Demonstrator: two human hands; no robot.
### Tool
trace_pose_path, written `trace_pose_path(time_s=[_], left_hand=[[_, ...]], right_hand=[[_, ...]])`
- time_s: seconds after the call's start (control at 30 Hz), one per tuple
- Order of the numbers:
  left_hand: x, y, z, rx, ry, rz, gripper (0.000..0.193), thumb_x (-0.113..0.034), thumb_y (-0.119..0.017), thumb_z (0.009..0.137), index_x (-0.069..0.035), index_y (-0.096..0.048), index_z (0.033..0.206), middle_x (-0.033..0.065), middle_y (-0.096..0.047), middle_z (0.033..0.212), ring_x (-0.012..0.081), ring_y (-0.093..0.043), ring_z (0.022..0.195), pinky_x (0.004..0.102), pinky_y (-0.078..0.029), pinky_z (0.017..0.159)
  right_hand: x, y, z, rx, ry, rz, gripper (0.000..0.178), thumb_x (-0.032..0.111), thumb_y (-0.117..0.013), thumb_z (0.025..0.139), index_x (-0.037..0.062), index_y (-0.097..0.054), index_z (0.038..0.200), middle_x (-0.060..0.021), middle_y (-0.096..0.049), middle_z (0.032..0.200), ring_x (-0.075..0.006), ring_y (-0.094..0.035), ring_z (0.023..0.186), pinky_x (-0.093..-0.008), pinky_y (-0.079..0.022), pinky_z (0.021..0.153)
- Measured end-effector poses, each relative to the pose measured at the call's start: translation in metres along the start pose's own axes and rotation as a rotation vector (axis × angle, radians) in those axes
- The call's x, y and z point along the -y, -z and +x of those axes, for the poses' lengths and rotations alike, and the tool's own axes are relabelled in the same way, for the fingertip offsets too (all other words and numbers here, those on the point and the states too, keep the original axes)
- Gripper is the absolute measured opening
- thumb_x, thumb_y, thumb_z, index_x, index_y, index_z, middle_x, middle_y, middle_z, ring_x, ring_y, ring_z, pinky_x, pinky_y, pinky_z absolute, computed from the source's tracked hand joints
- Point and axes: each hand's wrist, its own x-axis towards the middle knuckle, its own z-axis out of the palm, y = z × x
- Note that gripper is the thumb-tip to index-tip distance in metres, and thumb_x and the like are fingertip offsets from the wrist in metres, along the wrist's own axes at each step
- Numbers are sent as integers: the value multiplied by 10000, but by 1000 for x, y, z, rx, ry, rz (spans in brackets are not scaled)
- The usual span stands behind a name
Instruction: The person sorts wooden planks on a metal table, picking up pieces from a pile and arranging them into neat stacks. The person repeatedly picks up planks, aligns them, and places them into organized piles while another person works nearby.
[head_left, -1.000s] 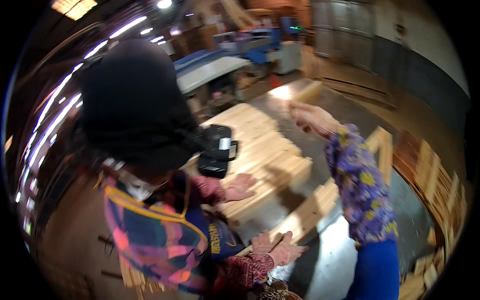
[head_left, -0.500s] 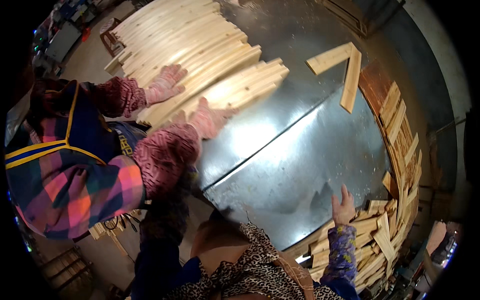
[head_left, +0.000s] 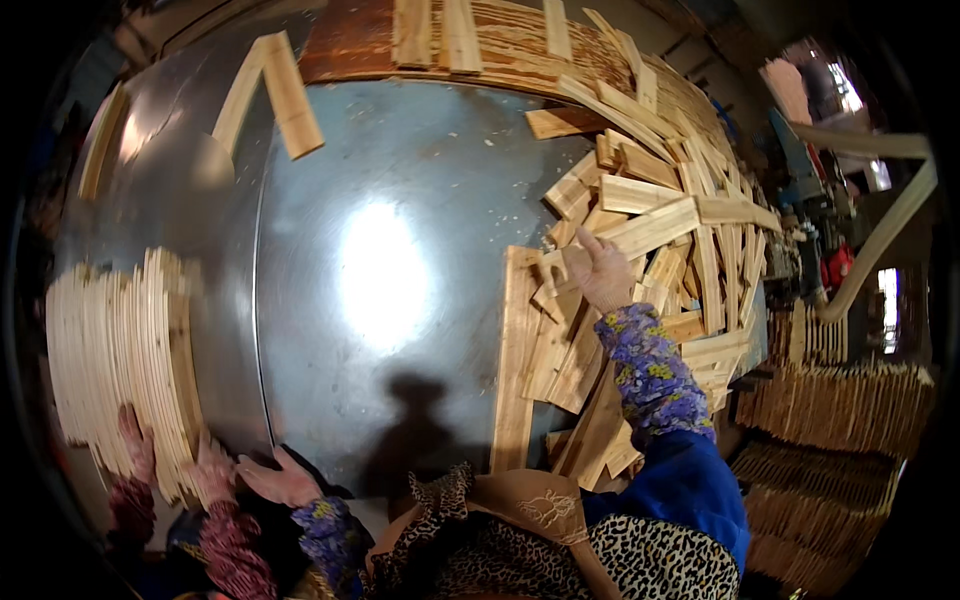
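My right hand [head_left: 603, 272] reaches over a jumbled pile of wooden boards [head_left: 650, 228], fingers apart and no board clearly gripped. Its fingertips are at the pile's left edge, close to the ends of several boards; whether they touch one I cannot tell. A long board [head_left: 514, 360] lies along the pile's near left side. Low on the left, my left hand [head_left: 283, 480] is open over the metal table [head_left: 330, 400], its fingers pointing toward a co-worker's hand [head_left: 212, 472]. That hand and the co-worker's other hand [head_left: 138, 445] rest at a row of narrow boards [head_left: 120, 340].
Two boards [head_left: 287, 100] form an angle on the far part of the table. Another board [head_left: 103, 140] lies at the far left. A brown wooden sheet [head_left: 350, 40] with boards on it borders the far edge. Stacked wood [head_left: 830, 410] stands to the right.
My view has swung right, toward the board pile. My right hand is now over the pile, and my left hand shows. The co-worker's row of boards appears at the lower left.
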Motion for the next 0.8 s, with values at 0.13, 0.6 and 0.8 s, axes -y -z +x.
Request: trace_pose_path(time_s=[0.13,0.6,0.8], left_hand=[[-71,-16,-26,174,-197,-698,760,-341,-726,1038,88,-457,1605,304,-473,1628,441,-467,1513,534,-368,1279],[-468,4,-113,721,-881,-483,703,-408,-766,956,-119,-511,1544,191,-506,1554,392,-505,1436,530,-433,1228],[-455,47,-80,1107,-1014,-165,914,-370,-800,943,-163,-340,1705,185,-509,1536,362,-567,1357,491,-501,1134]], right_hand=[[-35,21,36,-337,-734,676,826,330,-743,982,122,-393,1701,-238,-582,1581,-386,-658,1333,-478,-571,1092],[-184,-66,101,34,-492,491,746,363,-701,1017,33,-452,1639,-294,-470,1653,-468,-448,1531,-472,-348,1290],[-194,-79,88,10,-482,314,700,371,-686,1031,45,-487,1618,-296,-490,1628,-471,-472,1507,-477,-366,1284]])
